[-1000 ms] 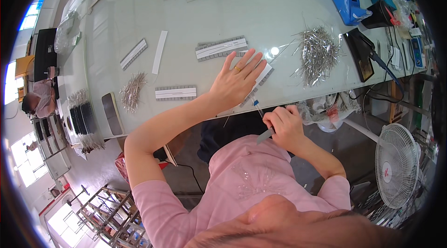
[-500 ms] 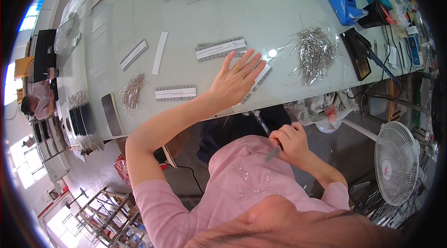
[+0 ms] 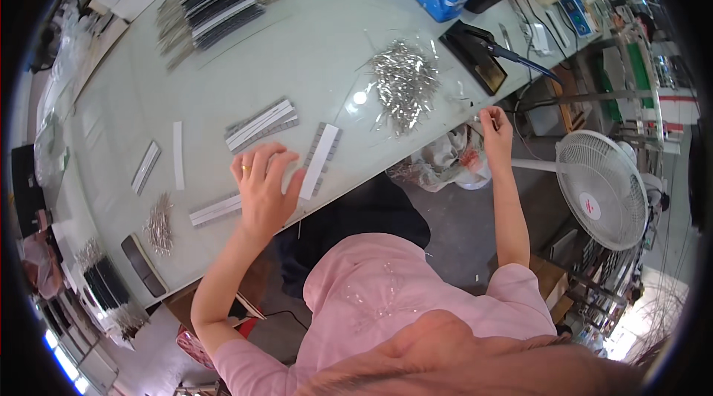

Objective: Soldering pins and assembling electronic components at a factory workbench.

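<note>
Two hand positions have changed: my left hand no longer covers the white-and-grey strip, and my right hand has moved past the right edge of the surface. The strip is probably unpinned now. It lies slanted near the front edge, straight, grey-ticked along its sides. Left fingers: curled, spread apart. Right fingers: bunched; whether they grip anything, I cannot tell.

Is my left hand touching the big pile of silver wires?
No, a white-and-grey strip lies between the left hand and the big pile.
</note>
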### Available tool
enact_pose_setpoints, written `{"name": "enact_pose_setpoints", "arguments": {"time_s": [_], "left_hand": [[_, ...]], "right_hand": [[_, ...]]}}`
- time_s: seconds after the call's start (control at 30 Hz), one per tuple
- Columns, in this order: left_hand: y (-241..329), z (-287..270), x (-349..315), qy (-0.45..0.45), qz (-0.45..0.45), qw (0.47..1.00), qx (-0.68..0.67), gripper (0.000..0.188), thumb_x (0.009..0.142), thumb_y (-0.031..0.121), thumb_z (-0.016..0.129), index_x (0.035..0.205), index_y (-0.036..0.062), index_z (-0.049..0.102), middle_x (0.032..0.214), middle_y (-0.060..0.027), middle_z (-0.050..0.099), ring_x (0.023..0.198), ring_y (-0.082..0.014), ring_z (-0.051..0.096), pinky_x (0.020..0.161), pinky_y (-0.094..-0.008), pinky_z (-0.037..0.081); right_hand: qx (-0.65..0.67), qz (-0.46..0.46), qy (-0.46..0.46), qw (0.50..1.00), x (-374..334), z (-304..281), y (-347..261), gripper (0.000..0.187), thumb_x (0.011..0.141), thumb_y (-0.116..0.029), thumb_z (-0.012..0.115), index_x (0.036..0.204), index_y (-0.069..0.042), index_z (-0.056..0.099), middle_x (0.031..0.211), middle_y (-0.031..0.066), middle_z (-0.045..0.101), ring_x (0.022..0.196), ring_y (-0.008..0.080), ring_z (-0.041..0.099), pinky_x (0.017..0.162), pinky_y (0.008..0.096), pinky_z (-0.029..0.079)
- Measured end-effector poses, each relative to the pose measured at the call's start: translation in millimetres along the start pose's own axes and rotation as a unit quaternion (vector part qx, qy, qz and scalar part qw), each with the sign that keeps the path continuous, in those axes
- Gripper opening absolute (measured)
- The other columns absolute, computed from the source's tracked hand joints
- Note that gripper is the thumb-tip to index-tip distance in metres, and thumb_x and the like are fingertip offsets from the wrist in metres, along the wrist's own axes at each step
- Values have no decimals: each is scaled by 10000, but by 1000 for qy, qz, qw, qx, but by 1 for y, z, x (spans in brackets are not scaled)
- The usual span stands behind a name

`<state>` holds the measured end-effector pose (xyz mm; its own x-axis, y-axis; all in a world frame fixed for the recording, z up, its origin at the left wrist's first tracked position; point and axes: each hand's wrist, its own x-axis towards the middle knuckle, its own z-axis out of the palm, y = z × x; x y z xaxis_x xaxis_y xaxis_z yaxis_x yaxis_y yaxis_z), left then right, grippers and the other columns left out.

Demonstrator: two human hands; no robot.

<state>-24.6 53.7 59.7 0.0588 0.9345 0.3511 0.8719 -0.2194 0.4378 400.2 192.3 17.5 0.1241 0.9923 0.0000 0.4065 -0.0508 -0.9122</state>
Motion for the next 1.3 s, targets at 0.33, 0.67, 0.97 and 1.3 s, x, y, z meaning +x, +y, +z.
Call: {"name": "enact_pose_setpoints", "arguments": {"time_s": [0.33,0.67,0.97,1.3], "left_hand": [[52,23,-2,-23,-198,980,11,329,779,220,797,1018,89,613,1044,-83,568,1016,-310,529,841,-437,393],[47,26,-1,-102,-194,976,-1,238,831,135,730,1028,87,605,1030,-83,592,1015,-322,559,846,-447,404],[43,22,5,-98,-216,971,-31,249,833,130,722,1038,85,589,1037,-86,621,1015,-317,585,875,-437,411],[22,9,9,-127,-234,954,-135,211,846,110,681,1045,65,626,829,-65,655,853,-249,634,814,-380,454]], "right_hand": [[-46,-36,68,996,10,-3,29,197,936,-148,691,1090,-38,637,894,-7,607,814,79,536,762,230,446],[-69,-141,91,983,-11,15,-19,127,967,-145,644,998,-22,651,830,-39,583,752,52,500,685,209,420],[-43,-118,92,988,30,3,-22,183,964,-196,662,1018,-21,656,811,-49,545,713,38,434,632,207,357],[-81,-128,130,980,74,0,-27,300,927,-294,730,1066,-33,674,826,-21,563,735,76,467,651,237,387]]}}
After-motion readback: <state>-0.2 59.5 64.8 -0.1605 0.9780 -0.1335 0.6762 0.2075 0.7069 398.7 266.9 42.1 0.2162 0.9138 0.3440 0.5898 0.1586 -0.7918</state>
